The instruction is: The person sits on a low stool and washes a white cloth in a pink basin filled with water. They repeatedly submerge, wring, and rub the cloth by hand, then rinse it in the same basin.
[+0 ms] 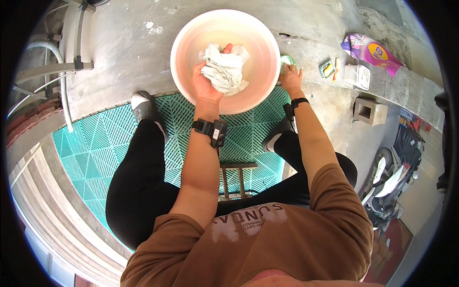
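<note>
My left hand (207, 82) is closed around a wet, bunched white cloth (226, 68), with a fingertip showing beyond its far side. Both are over the pale pink plastic basin (263, 82), which appears to hold cloudy water. Just outside the basin's right rim, my right hand (291, 78) reaches down to a small round green dish (288, 60). Its fingers touch the dish or the whitish stuff in it; their grip is hidden.
Along the concrete ledge to the right are a green soap basket (327, 69) with a yellow bar, a small brush (336, 70), a plastic tub (357, 76) and a purple detergent bag (374, 53). Green plastic matting (190, 143) lies underfoot. A metal frame (53, 70) stands left.
</note>
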